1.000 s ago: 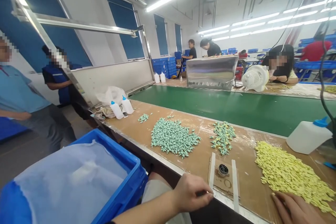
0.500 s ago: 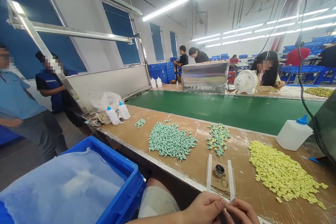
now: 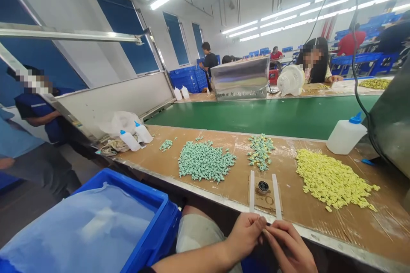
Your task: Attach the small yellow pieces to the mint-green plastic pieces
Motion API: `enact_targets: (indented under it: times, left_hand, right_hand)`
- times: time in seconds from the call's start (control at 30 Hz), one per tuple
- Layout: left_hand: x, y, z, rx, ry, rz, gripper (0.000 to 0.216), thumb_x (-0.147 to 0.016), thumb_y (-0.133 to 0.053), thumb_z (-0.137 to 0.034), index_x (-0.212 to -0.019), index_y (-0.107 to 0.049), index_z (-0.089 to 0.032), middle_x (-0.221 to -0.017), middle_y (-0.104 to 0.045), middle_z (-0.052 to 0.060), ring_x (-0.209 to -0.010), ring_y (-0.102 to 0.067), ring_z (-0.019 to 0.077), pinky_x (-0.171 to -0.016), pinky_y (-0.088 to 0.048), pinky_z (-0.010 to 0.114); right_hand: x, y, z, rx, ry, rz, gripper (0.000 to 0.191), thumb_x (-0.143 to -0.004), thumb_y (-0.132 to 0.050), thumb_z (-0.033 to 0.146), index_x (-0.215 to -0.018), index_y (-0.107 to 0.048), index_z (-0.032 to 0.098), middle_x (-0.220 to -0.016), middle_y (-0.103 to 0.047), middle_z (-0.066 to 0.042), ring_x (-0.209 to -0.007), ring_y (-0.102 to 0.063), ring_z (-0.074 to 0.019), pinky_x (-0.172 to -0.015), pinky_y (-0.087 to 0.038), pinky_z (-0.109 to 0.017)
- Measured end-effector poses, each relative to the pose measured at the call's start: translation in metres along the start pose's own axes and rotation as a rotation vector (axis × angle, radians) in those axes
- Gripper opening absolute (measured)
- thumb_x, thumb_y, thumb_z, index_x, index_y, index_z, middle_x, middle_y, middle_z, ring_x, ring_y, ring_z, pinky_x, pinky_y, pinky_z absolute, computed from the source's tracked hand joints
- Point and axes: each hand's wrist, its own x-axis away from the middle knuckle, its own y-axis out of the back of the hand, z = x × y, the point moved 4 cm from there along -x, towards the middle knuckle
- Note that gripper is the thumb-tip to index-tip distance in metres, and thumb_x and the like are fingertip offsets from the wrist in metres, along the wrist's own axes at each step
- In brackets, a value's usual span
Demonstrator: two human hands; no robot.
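My left hand (image 3: 246, 235) and my right hand (image 3: 290, 248) meet at the near edge of the brown worktable (image 3: 221, 196), fingertips pinched together on something too small to make out. Just beyond them lies a cardboard jig (image 3: 264, 192) with two white strips and a small black cap (image 3: 263, 186). A pile of teal pieces (image 3: 205, 162) lies to the left, a smaller mixed pile (image 3: 260, 151) in the middle, and a pile of yellow pieces (image 3: 331, 179) to the right.
A blue crate (image 3: 153, 239) lined with a clear bag stands at my left. White squeeze bottles (image 3: 136, 136) and a larger one (image 3: 346, 135) stand on the table. A green conveyor belt (image 3: 272, 115) runs behind, with a steel box (image 3: 241, 79), a white fan (image 3: 291, 80) and seated workers beyond. People stand at far left.
My right hand left the yellow pile and came to meet my left hand at the table edge. The view has shifted to the right and up.
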Motion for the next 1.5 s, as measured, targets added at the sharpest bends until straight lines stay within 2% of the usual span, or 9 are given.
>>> enact_targets:
  times: [0.17, 0.27, 0.53, 0.7, 0.87, 0.97, 1.1, 1.23, 1.5]
  left_hand:
    - [0.004, 0.004, -0.022, -0.151, -0.044, -0.043, 0.082, -0.076, -0.044, -0.099, -0.058, -0.043, -0.019, -0.054, -0.038, -0.004, -0.055, -0.033, 0.0084, -0.053, -0.025, 0.026]
    - [0.002, 0.007, -0.024, -0.224, -0.081, -0.056, 0.080, -0.083, -0.040, -0.095, -0.059, -0.047, -0.018, -0.057, -0.044, -0.002, -0.058, -0.039, 0.0101, -0.058, -0.030, 0.026]
    - [0.004, 0.004, -0.021, -0.099, -0.029, 0.033, 0.069, -0.095, -0.041, -0.079, -0.064, -0.051, -0.019, -0.060, -0.048, -0.001, -0.056, -0.041, 0.0102, -0.058, -0.035, 0.026]
    - [0.003, 0.007, -0.027, -0.199, -0.118, 0.133, 0.059, -0.099, -0.046, -0.064, -0.060, -0.044, -0.019, -0.059, -0.042, -0.003, -0.059, -0.039, 0.0104, -0.060, -0.033, 0.026]
    - [0.005, 0.005, -0.020, -0.095, 0.022, 0.150, 0.061, -0.097, -0.046, -0.068, -0.058, -0.040, -0.021, -0.053, -0.037, -0.004, -0.054, -0.036, 0.0092, -0.057, -0.030, 0.027]
    - [0.007, 0.001, -0.020, -0.030, 0.079, 0.131, 0.064, -0.094, -0.048, -0.072, -0.056, -0.039, -0.021, -0.049, -0.034, -0.005, -0.050, -0.035, 0.0085, -0.055, -0.029, 0.027]
    - [0.009, 0.002, -0.029, -0.068, 0.053, 0.078, 0.064, -0.096, -0.046, -0.070, -0.055, -0.041, -0.021, -0.049, -0.034, -0.005, -0.051, -0.035, 0.0093, -0.056, -0.029, 0.027]
    - [0.010, 0.006, -0.041, -0.210, -0.026, 0.054, 0.063, -0.100, -0.040, -0.067, -0.058, -0.044, -0.020, -0.053, -0.039, -0.003, -0.057, -0.039, 0.0109, -0.059, -0.033, 0.027]
    - [0.008, 0.014, -0.039, -0.221, -0.044, 0.151, 0.068, -0.102, -0.030, -0.071, -0.061, -0.046, -0.020, -0.057, -0.044, -0.002, -0.057, -0.043, 0.0117, -0.060, -0.037, 0.027]
  right_hand:
    - [-0.011, 0.001, 0.023, -0.044, -0.040, -0.035, 0.011, -0.095, -0.071, 0.024, -0.094, -0.082, 0.025, -0.085, -0.074, -0.005, -0.074, -0.074, -0.0169, -0.069, -0.063, -0.024]
    - [-0.017, -0.001, 0.024, -0.086, -0.152, -0.027, 0.010, -0.095, -0.072, 0.025, -0.091, -0.082, 0.024, -0.084, -0.074, -0.005, -0.077, -0.073, -0.0184, -0.070, -0.062, -0.028]
    - [-0.015, -0.003, 0.013, -0.230, -0.357, -0.037, 0.014, -0.094, -0.074, 0.030, -0.083, -0.078, 0.022, -0.080, -0.070, -0.004, -0.074, -0.067, -0.0172, -0.062, -0.055, -0.027]
    - [-0.017, 0.000, 0.017, -0.156, -0.266, -0.027, 0.010, -0.095, -0.072, 0.024, -0.087, -0.077, 0.023, -0.084, -0.070, -0.004, -0.077, -0.068, -0.0168, -0.064, -0.056, -0.027]
    - [-0.020, 0.012, 0.026, 0.044, 0.070, 0.054, 0.019, -0.097, -0.067, 0.014, -0.105, -0.080, 0.025, -0.091, -0.076, -0.006, -0.080, -0.073, -0.0172, -0.070, -0.062, -0.029]
    - [-0.022, 0.015, 0.027, 0.100, 0.160, 0.101, 0.025, -0.097, -0.065, 0.011, -0.111, -0.080, 0.027, -0.093, -0.078, -0.007, -0.079, -0.075, -0.0178, -0.069, -0.063, -0.029]
    - [-0.024, 0.012, 0.026, 0.096, 0.151, 0.092, 0.026, -0.096, -0.066, 0.011, -0.111, -0.080, 0.027, -0.091, -0.078, -0.007, -0.078, -0.075, -0.0189, -0.069, -0.064, -0.030]
    - [-0.026, 0.009, 0.023, 0.066, 0.048, 0.082, 0.020, -0.096, -0.068, 0.015, -0.104, -0.081, 0.027, -0.089, -0.077, -0.006, -0.077, -0.075, -0.0194, -0.068, -0.065, -0.031]
    - [-0.039, 0.004, 0.022, -0.063, -0.054, 0.164, 0.011, -0.095, -0.071, 0.018, -0.095, -0.080, 0.026, -0.086, -0.075, -0.004, -0.077, -0.073, -0.0188, -0.068, -0.062, -0.030]
